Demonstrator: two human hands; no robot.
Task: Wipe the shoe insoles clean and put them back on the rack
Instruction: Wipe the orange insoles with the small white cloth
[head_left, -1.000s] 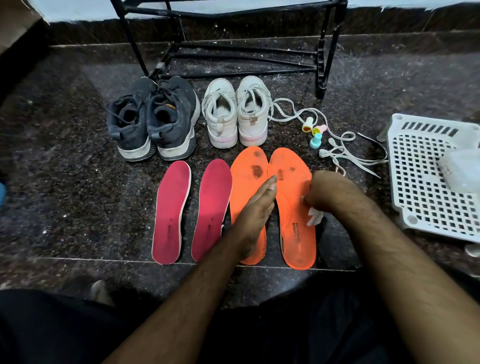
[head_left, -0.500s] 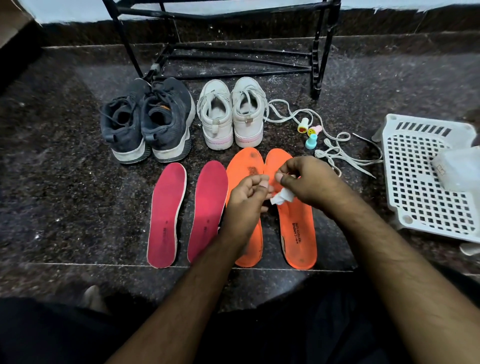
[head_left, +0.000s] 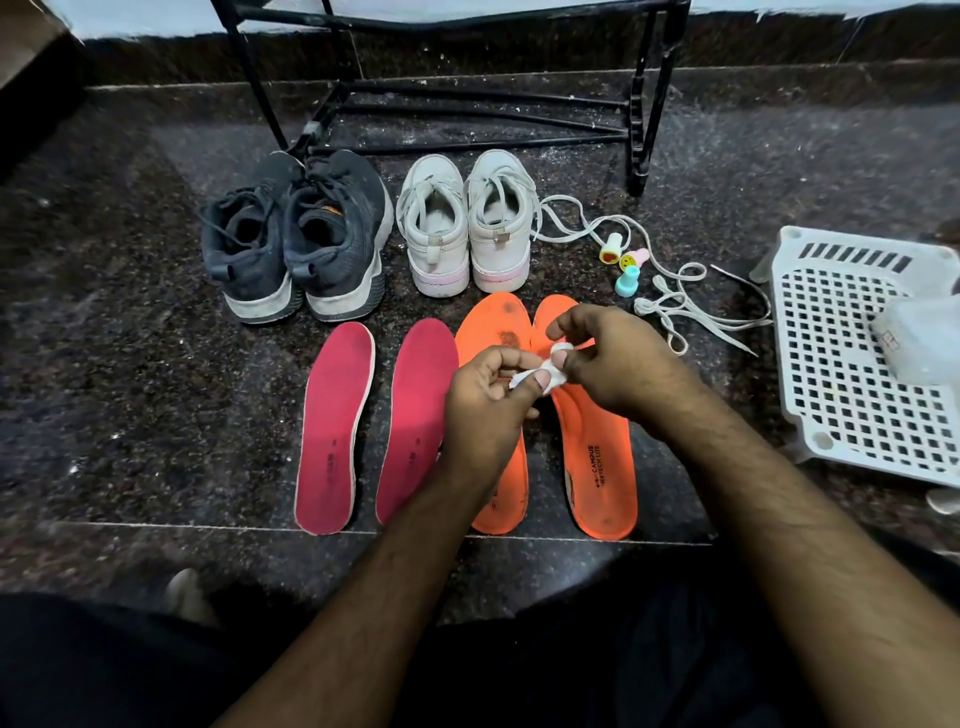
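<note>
Dark speckled granite floor (head_left: 130, 364) carries two pink insoles (head_left: 335, 431) and two orange insoles (head_left: 605, 467) lying side by side, toes toward a pair of dark sneakers (head_left: 296, 239) and a pair of white sneakers (head_left: 465, 228), with the black metal rack (head_left: 636, 104) standing behind them. Above the orange insoles, the left hand (head_left: 485, 405) and right hand (head_left: 608, 358) meet, the fingers of both pinching a small white wipe (head_left: 537, 371). A white perforated basket (head_left: 841, 364) sits at right, near loose white laces (head_left: 675, 306).
</note>
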